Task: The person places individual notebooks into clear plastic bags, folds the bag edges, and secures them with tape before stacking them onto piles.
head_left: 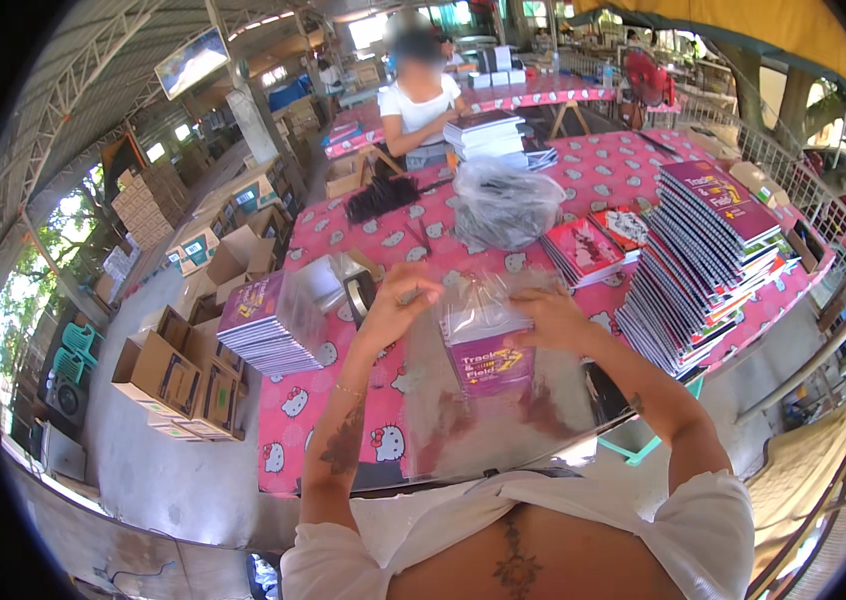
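A bundle of purple-covered notebooks (484, 362) stands at the middle of the table's near side, with clear plastic film (478, 300) bunched over its top. My right hand (555, 318) grips the bundle's upper right side, thumb on its front and fingers over the film. Just left of the bundle's top, my left hand (405, 302) is raised with its fingers curled in; whether film is caught between them cannot be made out. In front of the bundle, a glossy clear surface (463, 435) covers the near part of the table.
Spiral notebooks (703, 250) rise in a tall leaning stack at right, beside red notebooks (583, 250). A plastic bag (508, 205) lies at centre, dark strips (383, 198) left of it. Wrapped notebooks (268, 320) stand at left, near open cartons (178, 375). A person (421, 110) works across the table.
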Motion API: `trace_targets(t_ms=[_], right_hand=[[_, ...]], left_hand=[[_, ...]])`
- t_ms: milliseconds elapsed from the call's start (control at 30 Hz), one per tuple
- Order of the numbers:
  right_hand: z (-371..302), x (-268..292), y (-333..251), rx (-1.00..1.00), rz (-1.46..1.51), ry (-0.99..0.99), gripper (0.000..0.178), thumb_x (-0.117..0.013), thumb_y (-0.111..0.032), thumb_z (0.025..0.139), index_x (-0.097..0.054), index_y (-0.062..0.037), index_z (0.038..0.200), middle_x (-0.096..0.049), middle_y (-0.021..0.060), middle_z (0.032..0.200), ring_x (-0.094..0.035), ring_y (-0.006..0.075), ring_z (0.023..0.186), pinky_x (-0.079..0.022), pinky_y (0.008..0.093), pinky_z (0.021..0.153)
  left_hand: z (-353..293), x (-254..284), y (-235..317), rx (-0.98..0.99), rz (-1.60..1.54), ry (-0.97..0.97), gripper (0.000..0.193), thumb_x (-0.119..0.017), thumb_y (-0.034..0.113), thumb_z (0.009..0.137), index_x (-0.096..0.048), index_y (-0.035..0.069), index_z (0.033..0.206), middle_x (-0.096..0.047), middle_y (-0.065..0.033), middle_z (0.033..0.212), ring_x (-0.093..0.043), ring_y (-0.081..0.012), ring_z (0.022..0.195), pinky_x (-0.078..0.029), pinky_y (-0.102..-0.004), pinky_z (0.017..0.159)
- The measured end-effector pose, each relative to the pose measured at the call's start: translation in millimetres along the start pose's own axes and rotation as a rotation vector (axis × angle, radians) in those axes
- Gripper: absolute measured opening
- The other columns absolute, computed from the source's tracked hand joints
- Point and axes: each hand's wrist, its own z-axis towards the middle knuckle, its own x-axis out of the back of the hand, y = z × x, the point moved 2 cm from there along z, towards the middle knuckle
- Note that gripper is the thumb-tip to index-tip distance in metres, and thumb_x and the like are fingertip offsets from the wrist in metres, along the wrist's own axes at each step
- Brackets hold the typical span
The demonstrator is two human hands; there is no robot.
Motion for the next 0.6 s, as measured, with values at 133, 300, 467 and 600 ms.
trace_targets(t_ms=[133,300,467,600], right_hand=[[9.6,47.9,11.6,-0.008,0.676,0.294,0.074,-0.064,-0.051,0.09,-0.042,-0.0078,0.146,-0.043,0.018,0.147,-0.04,0.0296,0.137,-0.03,0.0445,0.111],[-1.9,50.6,3.7,-0.117,0.788,0.305,0.079,-0.069,-0.052,0.086,-0.04,-0.0068,0.144,-0.049,0.017,0.129,-0.051,0.0282,0.117,-0.042,0.04,0.098],[-25.4,-12.0,7.5,-0.109,0.58,0.28,0.083,-0.079,-0.047,0.075,-0.043,-0.0086,0.139,-0.051,0.014,0.126,-0.051,0.0294,0.116,-0.04,0.0438,0.097],[-17.8,6.5,-7.9,0.105,0.35,0.102,0.078,-0.085,-0.037,0.064,-0.056,-0.0124,0.133,-0.052,0.0137,0.128,-0.045,0.0334,0.123,-0.031,0.0479,0.104]], left_hand=[[-1.4,-0.1,2.5,0.035,-0.004,-0.039,0.016,-0.07,0.021,0.091,-0.072,0.01,0.102,-0.053,-0.008,0.13,-0.048,-0.0219,0.124,-0.04,-0.0341,0.101],[5.4,-4.0,0.7,0.092,-0.015,-0.097,0.014,-0.068,0.018,0.091,-0.073,0.012,0.103,-0.052,-0.0092,0.133,-0.048,-0.0235,0.125,-0.04,-0.0357,0.103],[15.1,-27.9,1.1,0.046,0.002,-0.097,0.013,-0.068,0.016,0.091,-0.073,0.013,0.102,-0.049,-0.0113,0.136,-0.046,-0.0265,0.127,-0.038,-0.0381,0.106],[25.6,-47.2,-4.5,0.033,0.13,-0.112,0.015,-0.076,0.022,0.082,-0.076,0.019,0.097,-0.042,-0.0143,0.142,-0.03,-0.0342,0.137,-0.026,-0.0491,0.113]])
